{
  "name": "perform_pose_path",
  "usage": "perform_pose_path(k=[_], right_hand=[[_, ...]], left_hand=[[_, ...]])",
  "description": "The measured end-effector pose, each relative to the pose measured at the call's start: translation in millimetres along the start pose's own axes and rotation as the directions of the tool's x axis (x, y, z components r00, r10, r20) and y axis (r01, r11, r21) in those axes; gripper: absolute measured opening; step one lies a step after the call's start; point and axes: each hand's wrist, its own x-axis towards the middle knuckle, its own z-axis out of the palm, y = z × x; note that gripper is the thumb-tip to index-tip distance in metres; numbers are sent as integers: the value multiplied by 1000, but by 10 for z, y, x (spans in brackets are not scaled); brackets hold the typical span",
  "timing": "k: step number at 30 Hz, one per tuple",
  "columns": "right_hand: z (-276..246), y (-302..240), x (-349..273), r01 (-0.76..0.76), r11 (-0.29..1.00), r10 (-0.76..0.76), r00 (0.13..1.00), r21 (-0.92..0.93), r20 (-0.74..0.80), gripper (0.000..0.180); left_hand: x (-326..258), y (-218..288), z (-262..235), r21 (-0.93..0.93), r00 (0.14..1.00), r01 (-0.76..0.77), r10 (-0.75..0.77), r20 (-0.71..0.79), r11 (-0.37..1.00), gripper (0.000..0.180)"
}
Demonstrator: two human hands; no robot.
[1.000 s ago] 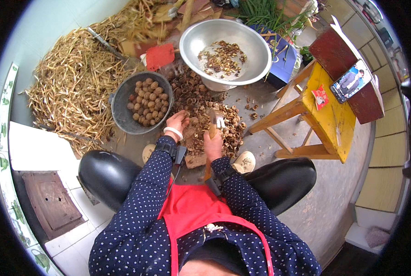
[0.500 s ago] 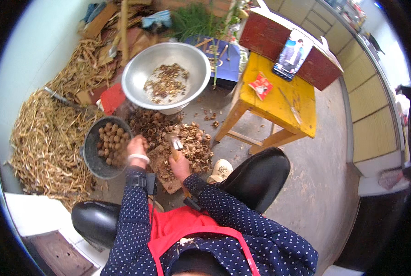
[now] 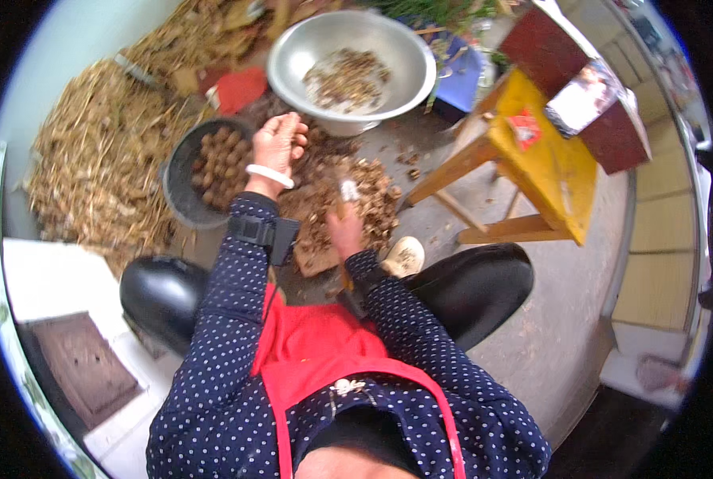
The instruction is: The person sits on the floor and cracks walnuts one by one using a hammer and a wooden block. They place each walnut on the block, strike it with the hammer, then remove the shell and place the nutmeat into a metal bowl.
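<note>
My left hand (image 3: 279, 145), a white bangle at its wrist, is raised between a dark bowl and a silver metal basin (image 3: 286, 73). Its fingers are curled in, and whatever they may hold is hidden. The basin contains shelled walnut pieces (image 3: 348, 82). Whole walnuts (image 3: 224, 166) fill much of the dark bowl (image 3: 182, 199) to the left. My right hand (image 3: 345, 231) is wrapped round the handle of a hammer (image 3: 348, 191), its head blurred over a heap of broken walnut shells (image 3: 379, 191). Beside that hand lies a brownish block (image 3: 315, 257).
A yellow wooden stool (image 3: 560, 172) at the right carries a red packet (image 3: 524, 129) and a phone (image 3: 586, 97) leaning on a dark red box (image 3: 541, 46). Dry straw (image 3: 105, 160) is piled on the left. My shoe (image 3: 405, 255) is close to the shells.
My left hand has gone from beside the walnut bowl up toward the basin, fingers curled. My right hand still grips the hammer near the shells. The whole view has shifted.
</note>
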Motion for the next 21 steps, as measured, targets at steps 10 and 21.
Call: perform_pose_path(k=[10,21], right_hand=[[57,-63,15,-65,997,65,998,-41,10,27],[61,24,42,-99,994,98,995,52,13,25]], left_hand=[[-884,-1438,-959,715,820,572,-298,-489,402,23],[-963,-2175,-654,995,960,-9,-277,37,103,33]])
